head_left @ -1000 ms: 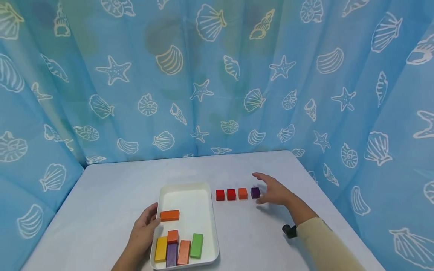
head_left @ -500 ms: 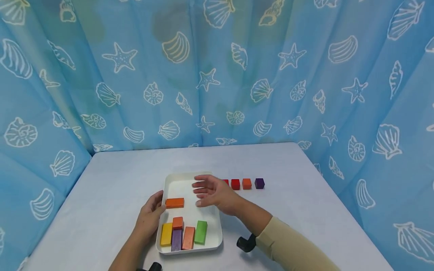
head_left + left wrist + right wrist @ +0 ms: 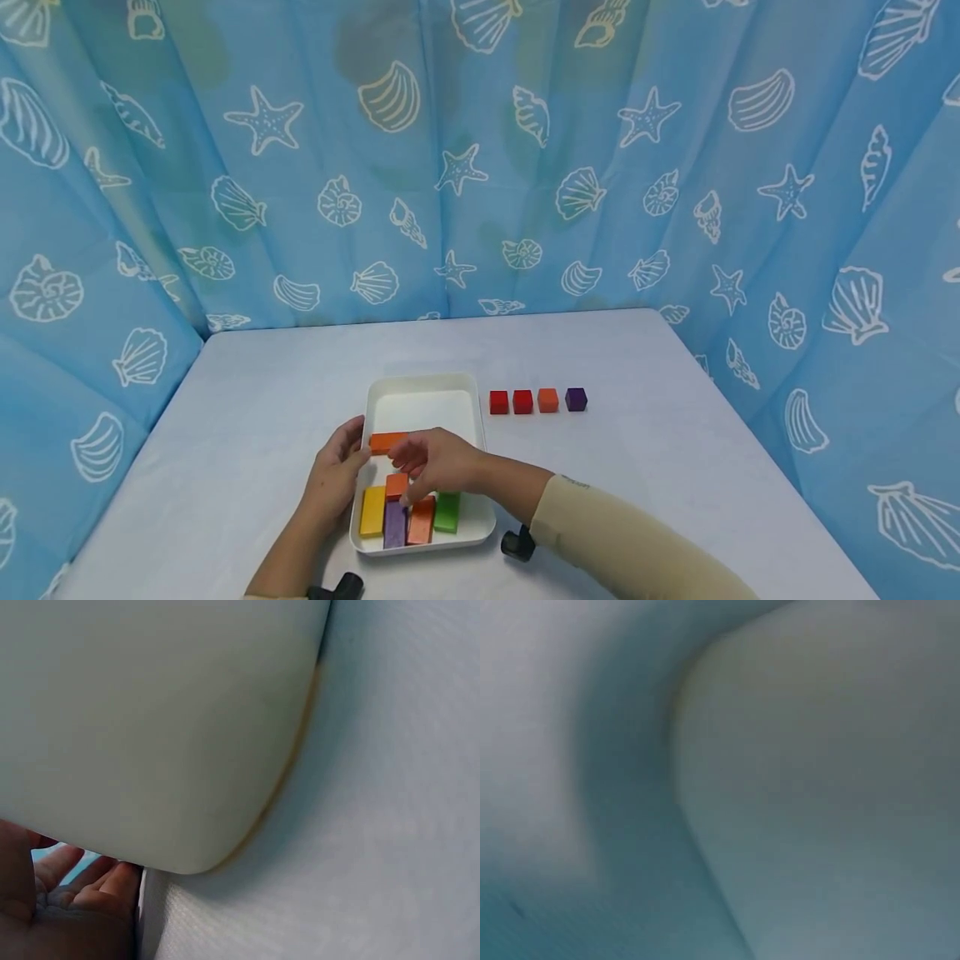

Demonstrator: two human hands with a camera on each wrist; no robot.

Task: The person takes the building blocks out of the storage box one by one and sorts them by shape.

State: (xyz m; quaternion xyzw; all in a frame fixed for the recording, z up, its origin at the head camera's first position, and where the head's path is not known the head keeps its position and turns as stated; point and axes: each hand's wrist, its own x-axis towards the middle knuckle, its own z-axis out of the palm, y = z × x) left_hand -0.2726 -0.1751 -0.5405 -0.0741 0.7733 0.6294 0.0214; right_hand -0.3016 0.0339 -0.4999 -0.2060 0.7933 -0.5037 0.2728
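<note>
My left hand holds the left side of a white tray, thumb on the rim. In the left wrist view, my left hand shows at the lower left beside the tray's wall. Over the tray's lower half hovers my right hand, thumb and fingers apart around a small orange cube; contact cannot be told. Below lie yellow, purple, salmon-orange and green blocks. An orange block lies farther up, partly covered by the fingers.
Right of the tray, a row on the white table has two red cubes, the left one and the right one, then an orange cube and a purple cube. A blue shell-patterned curtain stands behind.
My right hand has left the purple cube at the row's right end, swung left over the tray and come down near the small orange cube. My left hand stays on the tray.
</note>
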